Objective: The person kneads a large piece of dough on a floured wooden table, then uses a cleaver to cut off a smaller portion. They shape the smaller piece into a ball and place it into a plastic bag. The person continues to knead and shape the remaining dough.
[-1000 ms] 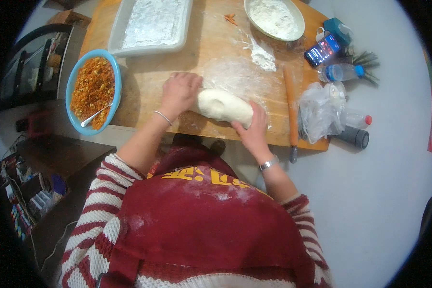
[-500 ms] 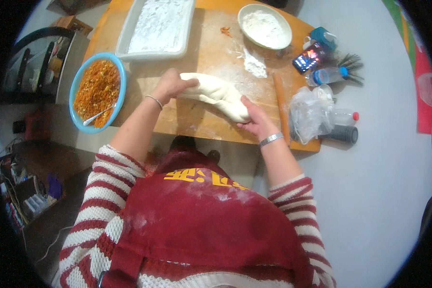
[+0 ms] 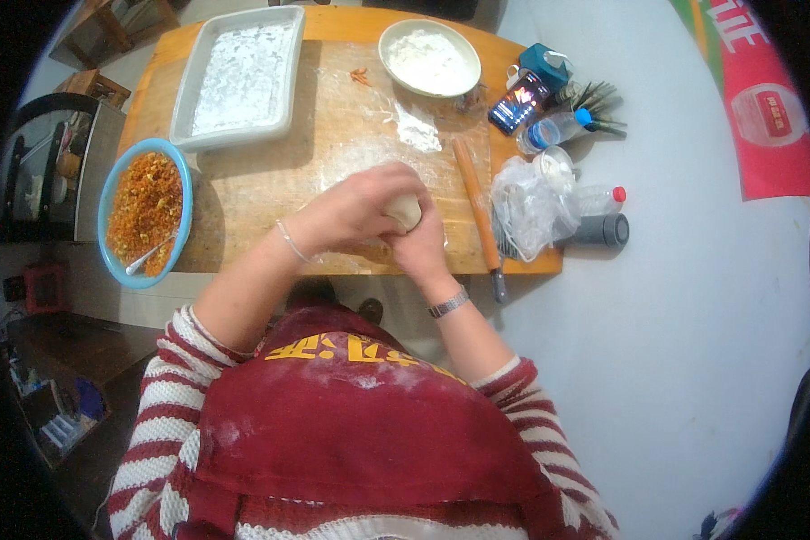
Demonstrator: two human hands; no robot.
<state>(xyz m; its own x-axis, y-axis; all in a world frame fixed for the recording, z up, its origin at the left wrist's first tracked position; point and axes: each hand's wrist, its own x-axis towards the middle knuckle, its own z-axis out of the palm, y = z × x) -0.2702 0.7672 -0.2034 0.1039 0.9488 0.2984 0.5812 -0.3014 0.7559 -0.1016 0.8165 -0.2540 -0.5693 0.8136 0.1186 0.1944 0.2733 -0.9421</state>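
Both hands are closed round a pale dough piece [image 3: 403, 211], mostly hidden by them, over the floured wooden table [image 3: 270, 193]. My left hand [image 3: 360, 202] lies over the top and left of it, fingers curled. My right hand [image 3: 416, 241] grips it from below and right. Just right of them lies a wooden rolling pin [image 3: 472, 193]. Loose flour [image 3: 417, 128] is scattered beyond.
A blue basin of orange crumbly mixture [image 3: 144, 211] with a spoon is left. A powdered plastic tray [image 3: 237, 76] and flour bowl [image 3: 428, 58] stand behind. A phone [image 3: 519, 102], bottles [image 3: 553, 130] and crumpled bags [image 3: 531, 207] crowd the right edge, beside a pale wall.
The long dough roll, held stretched sideways between my separated hands half a second ago, is now gathered and mostly covered by both hands, which have come together near the middle.
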